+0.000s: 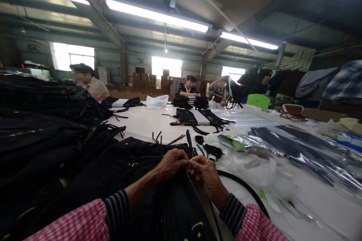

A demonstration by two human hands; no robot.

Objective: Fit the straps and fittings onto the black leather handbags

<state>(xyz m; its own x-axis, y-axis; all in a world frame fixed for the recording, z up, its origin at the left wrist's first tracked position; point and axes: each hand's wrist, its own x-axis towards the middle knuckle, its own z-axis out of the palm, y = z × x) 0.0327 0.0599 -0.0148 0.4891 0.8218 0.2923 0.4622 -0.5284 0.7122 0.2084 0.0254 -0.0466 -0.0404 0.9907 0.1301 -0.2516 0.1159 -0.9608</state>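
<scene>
Along the near side of a wide white table (141, 120), I bend over a black piece with gold-coloured fittings (178, 207), which lies directly below my forearms and spreads off to my left. My left hand (174, 163) and right hand (206, 177) meet over its far edge, fingers bent and tips together; I cannot tell whether they are clamped on anything, for whatever is between them is too small to make out. Striped cuffs (116, 207) show beneath my pink checked sleeves (76, 222).

Just beyond my right hand lies a bundle of black straps (213, 151), and a black cord (253, 191) curves over the table beside my wrist. Crumpled clear plastic (254, 165) sits right of that, near dark folded goods (299, 150) under shiny film. Farther ahead rests a black bundle wrapped with a white band (200, 117). To my left rises a heap of black goods (42, 120). Across the table, three co-workers (188, 90) are at their places, one beside a bright green panel (258, 101).
</scene>
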